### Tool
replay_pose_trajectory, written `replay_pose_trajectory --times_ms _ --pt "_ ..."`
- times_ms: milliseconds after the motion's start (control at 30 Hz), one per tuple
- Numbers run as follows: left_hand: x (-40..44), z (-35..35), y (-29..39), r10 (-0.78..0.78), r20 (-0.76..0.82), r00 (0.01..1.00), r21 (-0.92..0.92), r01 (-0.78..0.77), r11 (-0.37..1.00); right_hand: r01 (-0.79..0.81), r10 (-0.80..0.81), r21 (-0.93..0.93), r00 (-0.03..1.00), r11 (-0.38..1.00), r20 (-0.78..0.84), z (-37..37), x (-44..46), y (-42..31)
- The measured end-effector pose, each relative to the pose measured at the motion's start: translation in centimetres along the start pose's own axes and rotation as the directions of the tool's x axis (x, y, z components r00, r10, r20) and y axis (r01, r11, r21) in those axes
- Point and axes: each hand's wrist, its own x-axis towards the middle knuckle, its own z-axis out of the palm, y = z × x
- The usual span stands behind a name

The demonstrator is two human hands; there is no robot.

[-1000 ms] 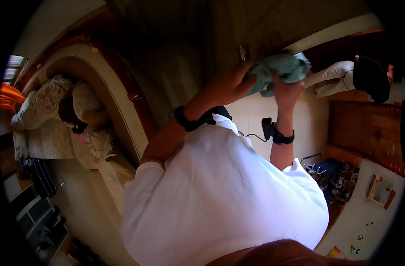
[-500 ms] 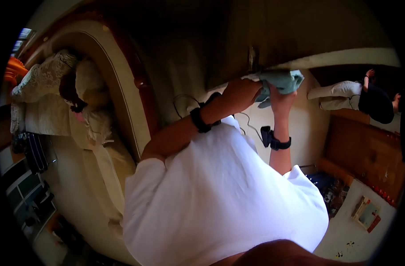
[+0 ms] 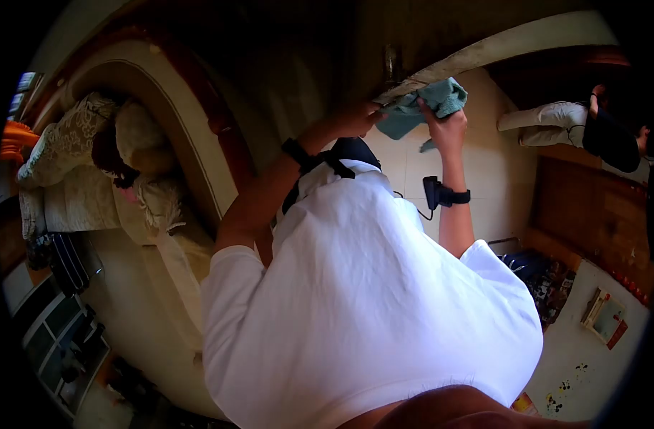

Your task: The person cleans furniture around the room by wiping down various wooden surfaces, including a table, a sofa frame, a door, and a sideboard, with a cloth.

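Observation:
A crumpled blue-green cloth [image 3: 443, 96] hangs near the top centre, beside the pale edge [image 3: 477, 57] of a large dark panel. My right hand [image 3: 448, 130] is closed on the cloth, its thumb pressed against the folds. At the cloth's left end, my left hand [image 3: 355, 120] has its fingers curled by the panel's edge; what they hold is too dark to make out. A small metal fitting [image 3: 391, 63] sits on the panel above my hands. Black bands with small devices are on both wrists.
A person [image 3: 606, 136] in a black top and light trousers stands at the right. At the left, a curved sofa [image 3: 80, 204] bears covers and cushions. A framed object [image 3: 604, 318] lies on a pale surface at lower right. Tiled floor [image 3: 484, 171] shows beyond my right arm.
The cloth has shifted up and left with my right hand and is more spread out. My left hand has drawn back leftward from the folds. The view has swung slightly.

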Motion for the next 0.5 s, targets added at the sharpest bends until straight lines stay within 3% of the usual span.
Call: replay_pose_trajectory --times_ms 67,133,167,200,233,300,333,367,433,500 --pt "0.3 0.0 -1.6 0.014 -0.013 1.000 -0.056 -0.014 0.998 -0.152 0.124 0.120 0.970 0.981 0.209 -0.3 -0.1 -0.4" --pt "0.6 0.0 -2.8 0.022 -0.012 1.000 -0.116 -0.024 0.993 -0.168 0.122 0.138 0.949 0.976 0.292 -0.5 -0.6 -1.7" --pt "0.4 -0.3 -2.5 0.018 -0.069 0.997 -0.240 -0.034 0.970 -0.183 0.117 0.152 0.923 0.971 0.366 -0.8 -1.0 -2.5" --pt "0.3 -0.7 -2.1 0.008 -0.128 0.992 -0.358 -0.054 0.932 -0.114 0.037 0.209 0.941 0.971 0.338 -1.0 -1.3 -2.8" --pt "0.1 -1.0 -1.7 0.007 -0.128 0.992 -0.359 -0.053 0.932 -0.115 0.038 0.208 0.940 0.971 0.339 -1.3 -1.4 -3.3" --pt "-2.1 -2.5 1.3 0.034 -0.128 0.991 -0.410 -0.084 0.908 0.052 -0.055 0.392 0.998 0.918 -0.005 -2.0 -1.6 -4.6" --pt "-2.7 -2.7 2.1 0.023 -0.127 0.992 -0.414 -0.074 0.907 0.096 -0.055 0.413 0.992 0.906 -0.112 -1.9 -1.3 -4.6" --pt "-3.0 -2.8 2.9 0.070 -0.185 0.980 -0.418 -0.143 0.897 0.222 -0.156 0.330 0.964 0.917 -0.214 -2.0 -0.6 -4.9" --pt "-3.0 -2.6 3.3 0.119 -0.241 0.963 -0.414 -0.212 0.885 0.126 -0.093 0.301 0.988 0.945 -0.122 -1.8 -0.3 -5.3" --pt "-2.3 -2.1 2.9 0.138 -0.367 0.920 -0.251 -0.241 0.938 0.089 -0.079 0.356 0.996 0.930 -0.041 -0.1 -0.6 -3.7"
